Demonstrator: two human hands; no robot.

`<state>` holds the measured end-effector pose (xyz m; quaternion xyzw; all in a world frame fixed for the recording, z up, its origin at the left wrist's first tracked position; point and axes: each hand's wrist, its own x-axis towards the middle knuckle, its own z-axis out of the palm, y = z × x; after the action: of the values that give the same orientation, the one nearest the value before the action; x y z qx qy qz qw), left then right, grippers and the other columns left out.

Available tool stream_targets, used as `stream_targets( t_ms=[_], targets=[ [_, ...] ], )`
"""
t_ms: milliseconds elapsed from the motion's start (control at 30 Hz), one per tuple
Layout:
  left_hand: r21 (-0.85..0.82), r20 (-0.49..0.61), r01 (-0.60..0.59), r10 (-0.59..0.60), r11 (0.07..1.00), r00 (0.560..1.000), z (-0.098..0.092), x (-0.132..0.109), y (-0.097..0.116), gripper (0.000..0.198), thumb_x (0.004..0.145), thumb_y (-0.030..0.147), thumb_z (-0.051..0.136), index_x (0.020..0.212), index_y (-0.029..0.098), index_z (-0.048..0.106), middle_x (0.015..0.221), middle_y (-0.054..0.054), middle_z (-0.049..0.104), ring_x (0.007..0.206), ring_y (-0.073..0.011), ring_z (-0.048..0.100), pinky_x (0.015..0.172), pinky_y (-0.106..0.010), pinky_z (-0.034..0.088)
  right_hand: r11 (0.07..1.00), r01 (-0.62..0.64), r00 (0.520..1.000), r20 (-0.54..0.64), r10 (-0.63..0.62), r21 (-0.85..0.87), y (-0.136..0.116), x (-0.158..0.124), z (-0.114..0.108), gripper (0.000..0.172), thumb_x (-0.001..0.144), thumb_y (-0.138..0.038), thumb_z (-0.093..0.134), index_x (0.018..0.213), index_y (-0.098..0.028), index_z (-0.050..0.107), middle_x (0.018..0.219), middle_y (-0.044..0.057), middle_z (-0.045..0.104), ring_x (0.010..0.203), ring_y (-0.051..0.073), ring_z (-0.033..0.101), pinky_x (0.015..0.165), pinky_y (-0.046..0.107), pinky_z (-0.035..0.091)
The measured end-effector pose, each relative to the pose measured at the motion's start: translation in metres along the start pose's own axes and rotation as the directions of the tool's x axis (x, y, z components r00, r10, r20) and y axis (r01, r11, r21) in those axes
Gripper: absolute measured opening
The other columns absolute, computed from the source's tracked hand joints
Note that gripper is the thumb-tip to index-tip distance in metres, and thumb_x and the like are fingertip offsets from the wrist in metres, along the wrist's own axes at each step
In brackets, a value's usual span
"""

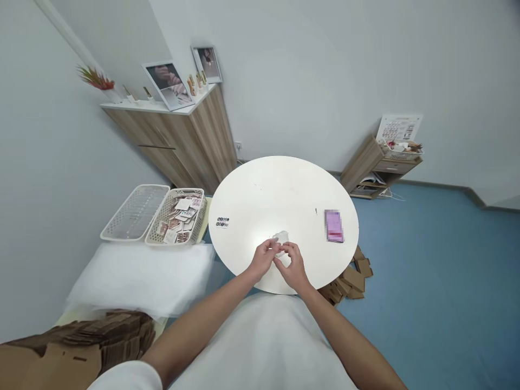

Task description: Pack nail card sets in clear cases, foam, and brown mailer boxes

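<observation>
White garment (pixel 268 341) nearest; beyond it, left hand (pixel 266 255) and right hand (pixel 293 266) meet at a flimsy whitish piece (pixel 282 236) over the near side of the desk (pixel 280 179).
The left pinches it; whether the right grips, I cannot tell. Light, even fingertip pressure should suit it. 1 open basket (pixel 198 219) holds loose cards; the far-right basket (pixel 400 154), mixed items.

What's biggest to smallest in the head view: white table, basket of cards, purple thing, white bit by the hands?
White table
Basket of cards
Purple thing
White bit, maybe: left hand and right hand hide some
</observation>
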<state>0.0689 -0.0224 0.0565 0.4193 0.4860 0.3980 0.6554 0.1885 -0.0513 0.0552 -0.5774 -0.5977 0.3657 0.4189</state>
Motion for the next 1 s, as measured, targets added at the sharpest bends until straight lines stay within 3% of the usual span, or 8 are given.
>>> stream_targets(
  t_ms=[100,167,267,367,467,600,700,1000],
  targets=[
    [-0.044,-0.076,0.068,-0.072,0.997,0.995,0.009,0.011,-0.001,0.039,0.073,0.047,0.057,0.098,0.017,0.059,0.096,-0.008,0.059,0.089,-0.0193,0.059,0.074,-0.032,0.046,0.999,0.029,0.997,0.073,-0.026,-0.045,0.012,0.007,-0.02,0.028,0.068,-0.023,0.058,0.097,-0.026,0.057,0.111,0.007,0.05,0.108,0.023,0.046,0.09,0.042,0.038],
    [-0.086,-0.081,0.107,-0.114,0.99,0.99,0.011,0.016,-0.002,0.041,0.073,0.048,0.057,0.099,0.017,0.059,0.093,-0.007,0.059,0.087,-0.0183,0.06,0.073,-0.031,0.046,0.999,0.003,0.999,0.038,-0.002,-0.032,0.021,0.015,-0.033,0.028,0.068,-0.025,0.059,0.096,-0.025,0.058,0.114,0.008,0.05,0.111,0.024,0.044,0.092,0.043,0.036],
    [-0.058,-0.036,0.138,-0.14,0.989,0.989,0.01,0.024,-0.004,0.038,0.073,0.048,0.056,0.095,0.017,0.061,0.089,-0.007,0.061,0.088,-0.0171,0.058,0.076,-0.03,0.045,0.976,-0.167,0.986,-0.003,0.169,0.137,0.035,0.029,-0.048,0.028,0.069,-0.033,0.059,0.095,-0.023,0.056,0.111,0.008,0.053,0.103,0.023,0.05,0.086,0.041,0.04],
    [0.073,-0.002,0.153,-0.153,0.986,0.988,0.01,0.031,-0.006,0.038,0.075,0.049,0.053,0.094,0.017,0.062,0.09,-0.007,0.061,0.089,-0.0165,0.056,0.078,-0.03,0.043,0.85,-0.368,0.93,0.15,0.336,0.376,0.047,0.039,-0.058,0.027,0.069,-0.039,0.058,0.089,-0.021,0.053,0.099,0.006,0.059,0.081,0.017,0.059,0.073,0.035,0.045],
    [0.148,0.017,0.144,-0.148,0.979,0.989,0.012,0.036,-0.01,0.047,0.076,0.048,0.052,0.112,0.018,0.053,0.088,-0.007,0.061,0.087,-0.0162,0.056,0.079,-0.032,0.043,0.763,-0.441,0.897,0.221,0.382,0.472,0.056,0.041,-0.065,0.03,0.064,-0.038,0.064,0.083,-0.02,0.051,0.094,0.005,0.06,0.07,0.014,0.06,0.068,0.031,0.046],
    [0.323,0.098,0.012,-0.046,0.946,0.994,0.013,0.038,-0.015,0.085,0.061,0.039,0.071,0.133,0.024,0.029,0.102,-0.008,0.056,0.093,-0.0177,0.055,0.087,-0.036,0.04,0.713,-0.485,0.869,0.188,0.457,0.507,0.062,0.037,-0.071,0.032,0.061,-0.036,0.067,0.083,-0.02,0.051,0.093,0.003,0.06,0.066,0.012,0.059,0.063,0.028,0.046],
    [0.484,0.193,-0.145,0.057,0.863,0.98,0.01,0.039,-0.016,0.103,0.048,0.033,0.078,0.135,0.028,0.024,0.106,-0.006,0.054,0.093,-0.0185,0.053,0.091,-0.038,0.037,0.697,-0.494,0.862,0.183,0.474,0.52,0.062,0.037,-0.073,0.031,0.061,-0.036,0.067,0.082,-0.02,0.051,0.091,0.002,0.06,0.066,0.011,0.06,0.063,0.027,0.045],
    [0.553,0.211,-0.227,0.128,0.802,0.969,-0.002,0.051,-0.015,0.078,0.059,0.031,0.072,0.128,0.024,0.037,0.095,-0.003,0.054,0.082,-0.0155,0.054,0.083,-0.034,0.043,0.779,-0.495,0.868,0.263,0.421,0.385,0.06,0.046,-0.069,0.03,0.066,-0.035,0.063,0.087,-0.02,0.048,0.095,0.003,0.057,0.069,0.012,0.06,0.067,0.031,0.046]
  ],
)
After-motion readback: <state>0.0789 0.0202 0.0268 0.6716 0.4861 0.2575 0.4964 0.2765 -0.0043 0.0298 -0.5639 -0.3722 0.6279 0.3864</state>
